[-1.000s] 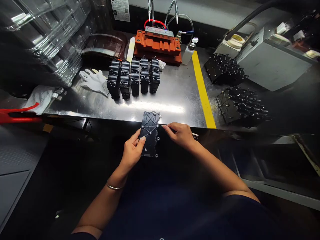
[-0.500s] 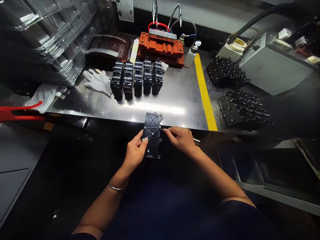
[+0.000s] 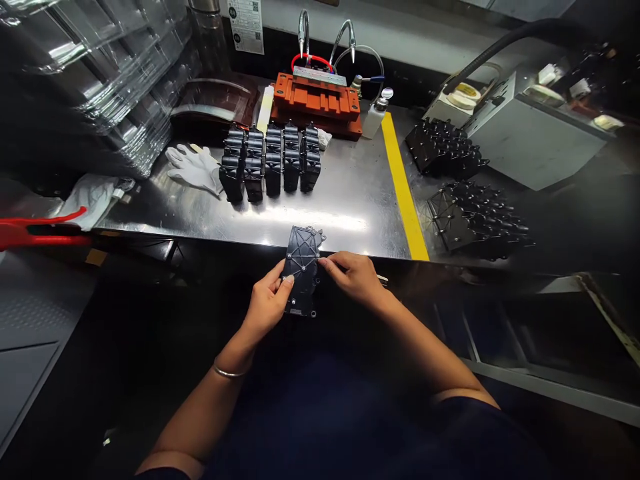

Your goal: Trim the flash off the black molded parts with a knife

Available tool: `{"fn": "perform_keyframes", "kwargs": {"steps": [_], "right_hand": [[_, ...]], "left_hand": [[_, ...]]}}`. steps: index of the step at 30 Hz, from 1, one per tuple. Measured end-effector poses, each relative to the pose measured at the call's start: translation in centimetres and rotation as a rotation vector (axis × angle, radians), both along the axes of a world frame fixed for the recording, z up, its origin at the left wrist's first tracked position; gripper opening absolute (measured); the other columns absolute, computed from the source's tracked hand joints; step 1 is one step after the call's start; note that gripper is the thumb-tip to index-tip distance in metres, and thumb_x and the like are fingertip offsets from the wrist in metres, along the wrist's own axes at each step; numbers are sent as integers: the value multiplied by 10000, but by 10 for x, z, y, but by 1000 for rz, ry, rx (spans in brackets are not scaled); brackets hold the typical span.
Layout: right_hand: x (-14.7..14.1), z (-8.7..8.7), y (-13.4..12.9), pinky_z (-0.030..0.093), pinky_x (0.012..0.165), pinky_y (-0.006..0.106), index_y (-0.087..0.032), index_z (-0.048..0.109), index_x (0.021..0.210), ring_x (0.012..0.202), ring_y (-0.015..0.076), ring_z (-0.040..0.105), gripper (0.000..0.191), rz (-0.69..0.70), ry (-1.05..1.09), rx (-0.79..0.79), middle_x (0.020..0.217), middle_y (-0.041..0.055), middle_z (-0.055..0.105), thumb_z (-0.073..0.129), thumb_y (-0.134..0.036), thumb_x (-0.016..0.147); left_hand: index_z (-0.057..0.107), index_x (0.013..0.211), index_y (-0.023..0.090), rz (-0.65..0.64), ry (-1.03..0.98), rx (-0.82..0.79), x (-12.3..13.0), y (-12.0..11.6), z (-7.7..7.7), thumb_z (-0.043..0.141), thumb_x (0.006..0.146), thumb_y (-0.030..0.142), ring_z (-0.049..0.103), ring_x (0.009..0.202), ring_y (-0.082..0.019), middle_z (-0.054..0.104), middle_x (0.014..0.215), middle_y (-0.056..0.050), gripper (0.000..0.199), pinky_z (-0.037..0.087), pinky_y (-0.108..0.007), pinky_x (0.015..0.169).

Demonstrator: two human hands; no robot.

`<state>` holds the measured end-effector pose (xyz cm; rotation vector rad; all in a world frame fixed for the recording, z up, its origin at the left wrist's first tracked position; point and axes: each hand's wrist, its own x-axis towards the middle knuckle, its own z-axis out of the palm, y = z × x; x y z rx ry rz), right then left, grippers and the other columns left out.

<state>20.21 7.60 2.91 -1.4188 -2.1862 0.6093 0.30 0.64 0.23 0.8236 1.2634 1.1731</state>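
The black part (image 3: 303, 290) is held at the front edge of the bench (image 3: 357, 207), with its upper end overlapping this edge in the view; I cannot tell if it touches the metal. Its ribbed face, with several small screws, is turned up toward the person, probably so that the face and the uneven right edge can be seen well.

The left hand (image 3: 267, 300) is closed on the left side of the part, the thumb lying on the face and the other fingers going behind. This grip seems chosen to leave the right edge free. At this edge, the right hand (image 3: 350, 273) has its thumb and finger pinched together, and the fingertips meet the part or are just beside it. The pinch seems to be around a slim tool (image 3: 383, 280), because a pale end comes out behind the hand; its tip I cannot make out.

Beyond the part, five black housings (image 3: 273, 167) stand in a row, close together, perhaps for easy counting. Behind them is an orange fixture (image 3: 317, 100), with a white bottle (image 3: 374, 122) beside it. A white glove (image 3: 195, 170) lies to the left of the row. To the right, a yellow strip (image 3: 405, 190) crosses the bench, maybe as a border, and past it are two groups of black parts (image 3: 443, 148).
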Motion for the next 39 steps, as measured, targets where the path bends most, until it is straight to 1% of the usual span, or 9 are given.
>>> {"fn": "perform_keyframes", "kwargs": {"steps": [3,6,9,13,17,21,25,31,39], "right_hand": [[9,9,8,490,712,291,-186,730,908,784,179,663,365,-114,269,-90,884,71,734,662,-531,813],[13,13,8,488,620,280,-168,708,867,705,168,642,446,55,385,-584,802,48,711,756,-571,682],[10,7,-2,373,469,228,-153,638,705,505,101,513,468,153,499,-920,577,-17,588,803,-577,598],[2,-7,-17,227,401,210,-184,542,637,414,44,312,487,-155,738,-749,479,-84,413,781,-608,611],[-13,-17,-28,226,396,206,-185,557,681,444,47,306,489,-208,771,-665,511,-78,410,788,-611,611],[-26,-24,-33,375,420,195,-205,627,910,545,72,446,496,-251,871,-692,724,-23,563,746,-618,663],[-22,-25,-45,525,497,239,-224,619,999,680,115,592,456,-333,953,-601,942,29,620,628,-628,788],[-32,-12,-77,455,572,255,-220,595,1072,557,106,525,315,-79,506,-360,613,-40,549,389,-449,1005],[-64,-3,-90,515,654,264,-220,686,926,733,136,637,131,152,649,-198,834,33,689,618,-331,916]], "left_hand": [[705,1235,156,-273,-27,4,-24,-4,17,750,757,334,615,565,-153,714,695,-39,512,493,-233,498],[753,1156,191,-520,95,49,-49,-8,34,743,769,283,573,519,-132,692,645,-23,398,442,-214,459],[779,1074,203,-374,279,164,-66,-11,35,804,706,252,493,454,-92,603,537,31,371,411,-198,443],[684,1182,245,466,238,301,-67,-18,10,866,640,286,659,877,-157,714,1012,-39,574,556,-264,776],[683,1111,201,42,-388,-103,-37,-28,-11,887,569,322,664,1059,-310,706,1145,-110,592,589,-475,827],[724,789,164,227,-609,-205,-9,-23,-17,783,592,178,686,974,-245,757,856,-52,207,546,-446,934],[687,648,171,383,-554,-154,-10,-16,-24,793,486,90,699,901,-227,732,715,-3,211,524,-433,961],[655,955,262,412,-334,235,-11,-22,-20,903,567,199,610,1203,-243,707,1214,-16,465,507,-407,987],[638,977,267,466,-50,520,-8,-25,-30,767,782,457,605,1236,-280,661,1268,-47,301,481,-480,1049]]}}
